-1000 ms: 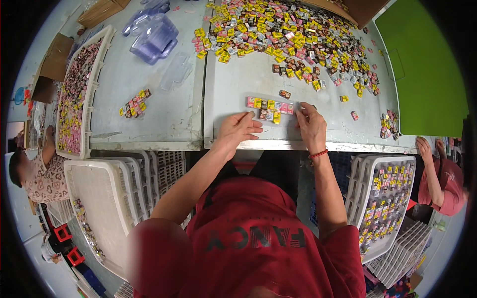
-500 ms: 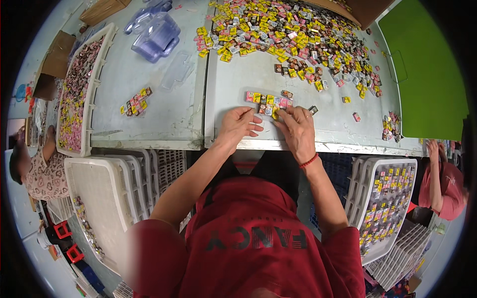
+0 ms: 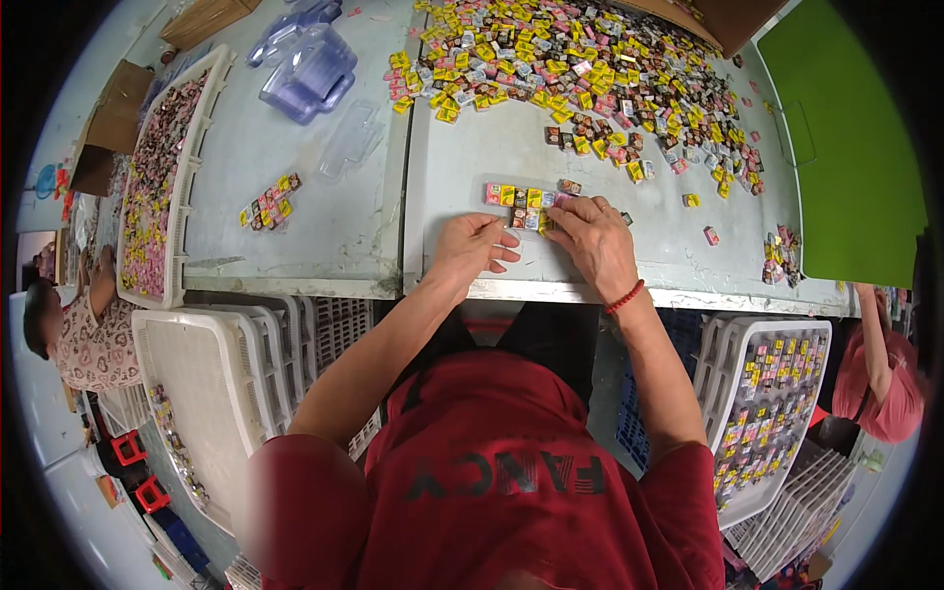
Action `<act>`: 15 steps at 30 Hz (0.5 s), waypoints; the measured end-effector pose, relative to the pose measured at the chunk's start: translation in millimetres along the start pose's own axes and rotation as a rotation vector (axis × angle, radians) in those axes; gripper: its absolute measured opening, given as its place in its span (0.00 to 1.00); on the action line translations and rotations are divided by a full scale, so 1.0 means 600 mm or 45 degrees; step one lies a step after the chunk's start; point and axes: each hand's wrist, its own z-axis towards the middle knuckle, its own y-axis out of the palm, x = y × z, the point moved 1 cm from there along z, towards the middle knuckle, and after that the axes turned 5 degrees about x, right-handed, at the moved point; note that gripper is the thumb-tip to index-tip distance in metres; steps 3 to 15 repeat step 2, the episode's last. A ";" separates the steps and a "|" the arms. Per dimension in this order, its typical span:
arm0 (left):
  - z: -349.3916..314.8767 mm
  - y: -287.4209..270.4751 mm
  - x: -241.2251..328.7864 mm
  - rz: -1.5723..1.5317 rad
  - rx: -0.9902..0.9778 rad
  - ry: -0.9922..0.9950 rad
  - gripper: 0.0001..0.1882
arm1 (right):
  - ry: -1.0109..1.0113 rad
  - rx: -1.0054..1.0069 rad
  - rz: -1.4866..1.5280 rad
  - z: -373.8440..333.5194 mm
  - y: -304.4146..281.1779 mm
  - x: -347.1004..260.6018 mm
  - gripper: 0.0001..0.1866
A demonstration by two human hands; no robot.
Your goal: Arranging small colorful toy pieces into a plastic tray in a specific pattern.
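Small coloured boxes [image 3: 521,195] stand in tight rows on the table in front of me, in yellow, pink, white and brown. My right hand [image 3: 598,239] bends over the right end of these rows, its fingertips closed on a small box that they mostly hide. My left hand [image 3: 470,254] rests at the lower left of the rows, fingers apart and slightly curled; I cannot tell if it touches them. One brown box [image 3: 568,185] lies just above the rows. A dark box [image 3: 626,218] sits partly behind my right hand.
A large heap of small boxes [image 3: 590,69] covers the back of the table. Left are clear plastic trays [image 3: 310,74], a filled group [image 3: 269,203] and a white crate [image 3: 177,167]. A green board [image 3: 846,147] stands right. Stacked crates [image 3: 703,393] flank me; people work at both sides.
My right hand has shifted slightly right, its fingers still at the right end of the rows. My left hand has hardly moved. The person on the right has lowered a hand.
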 end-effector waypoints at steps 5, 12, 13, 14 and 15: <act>0.003 -0.001 -0.002 -0.011 -0.010 0.009 0.14 | -0.008 -0.020 0.026 -0.001 0.000 0.004 0.15; 0.003 -0.001 -0.002 -0.011 -0.010 0.009 0.14 | -0.008 -0.020 0.026 -0.001 0.000 0.004 0.15; 0.003 -0.001 -0.002 -0.011 -0.010 0.009 0.14 | -0.008 -0.020 0.026 -0.001 0.000 0.004 0.15; 0.003 -0.001 -0.002 -0.011 -0.010 0.009 0.14 | -0.008 -0.020 0.026 -0.001 0.000 0.004 0.15; 0.003 -0.001 -0.002 -0.011 -0.010 0.009 0.14 | -0.008 -0.020 0.026 -0.001 0.000 0.004 0.15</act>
